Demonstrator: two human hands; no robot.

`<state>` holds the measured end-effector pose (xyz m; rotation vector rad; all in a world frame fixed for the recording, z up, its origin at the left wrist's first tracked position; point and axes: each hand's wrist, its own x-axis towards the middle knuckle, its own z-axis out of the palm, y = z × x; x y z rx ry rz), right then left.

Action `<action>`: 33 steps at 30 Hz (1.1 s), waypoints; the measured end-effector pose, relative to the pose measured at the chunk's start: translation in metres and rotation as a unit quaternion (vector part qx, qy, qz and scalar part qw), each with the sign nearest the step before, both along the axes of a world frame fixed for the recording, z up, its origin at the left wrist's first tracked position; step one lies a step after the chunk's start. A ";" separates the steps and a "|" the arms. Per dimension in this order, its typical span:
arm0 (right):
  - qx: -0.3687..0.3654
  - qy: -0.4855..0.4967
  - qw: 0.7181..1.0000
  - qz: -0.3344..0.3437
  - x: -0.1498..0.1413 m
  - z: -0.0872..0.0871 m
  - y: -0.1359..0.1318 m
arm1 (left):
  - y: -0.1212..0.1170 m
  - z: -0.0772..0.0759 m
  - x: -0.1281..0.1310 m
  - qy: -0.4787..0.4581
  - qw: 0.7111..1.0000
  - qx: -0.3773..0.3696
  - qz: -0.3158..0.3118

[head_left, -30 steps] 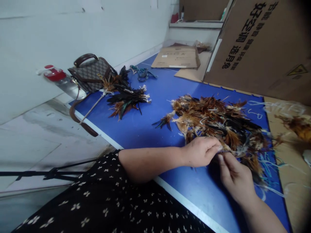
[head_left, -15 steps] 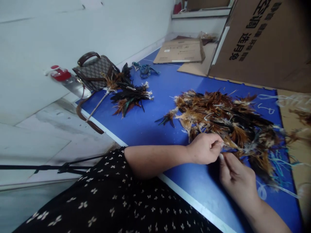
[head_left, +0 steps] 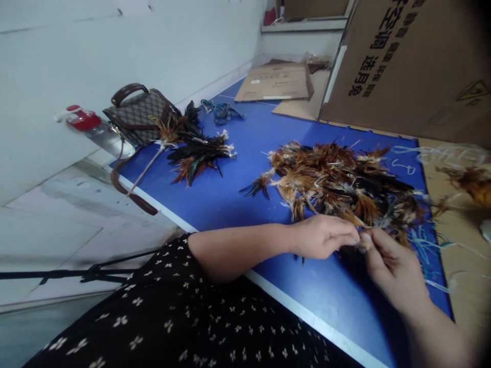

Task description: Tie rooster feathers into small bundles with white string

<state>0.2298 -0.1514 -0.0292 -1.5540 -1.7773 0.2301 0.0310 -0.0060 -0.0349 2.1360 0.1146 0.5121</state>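
My left hand [head_left: 326,237] and my right hand [head_left: 393,268] meet at the near edge of a feather pile, both with fingers closed in a pinch. Between their fingertips is the pale, fluffy base of a small feather bunch [head_left: 363,244]. Dark feather tips [head_left: 299,259] poke out below my left wrist; whether they belong to this bunch is hidden. Just beyond my hands, the pile of brown, tan and black feathers [head_left: 337,179] spreads over the blue table top [head_left: 238,204]. At its left lies a small bunch with dark green tips [head_left: 258,185].
Dark feathers [head_left: 199,148] and a stick with feathers at one end [head_left: 144,171] lie by a patterned handbag [head_left: 141,115]. A red-capped bottle [head_left: 97,133] stands behind. Flat cardboard [head_left: 276,82] and a large carton [head_left: 402,66] border the back. Clear plastic strings [head_left: 452,153] lie right.
Both hands have shifted slightly right, and my left fingers have straightened. The pale base of the bunch now shows between the fingertips. The view has turned a little to the right.
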 end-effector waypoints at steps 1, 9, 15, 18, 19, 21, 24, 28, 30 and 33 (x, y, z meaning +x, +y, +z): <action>0.001 0.008 1.000 -0.011 -0.004 0.000 0.001 | -0.002 -0.003 0.001 -0.019 0.998 -0.030 0.043; 0.080 -0.061 0.995 -0.012 -0.018 -0.015 0.003 | -0.021 -0.013 0.006 -0.074 0.979 -0.096 0.166; 0.086 -0.045 0.995 -0.030 -0.028 -0.015 0.004 | -0.025 -0.011 0.006 -0.047 0.969 -0.138 0.198; 0.102 -0.049 0.993 -0.027 -0.034 -0.012 0.005 | -0.024 -0.012 0.009 -0.039 0.962 -0.172 0.210; 0.108 -0.053 0.992 -0.031 -0.035 -0.012 0.005 | -0.023 -0.013 0.010 -0.041 0.960 -0.186 0.206; 0.113 -0.062 0.991 -0.045 -0.036 -0.012 0.005 | -0.020 -0.015 0.012 -0.045 0.957 -0.219 0.186; 0.096 -0.097 0.989 -0.050 -0.032 -0.016 0.005 | -0.018 -0.018 0.012 -0.037 0.951 -0.254 0.170; 0.070 -0.171 0.981 -0.053 -0.022 -0.025 0.006 | -0.019 -0.017 0.011 -0.008 0.941 -0.286 0.179; 0.072 -0.192 0.977 -0.057 -0.021 -0.027 0.007 | -0.019 -0.016 0.010 0.004 0.939 -0.295 0.175; 0.084 -0.223 0.970 -0.045 -0.023 -0.024 0.006 | -0.014 -0.013 0.009 0.021 0.955 -0.221 0.195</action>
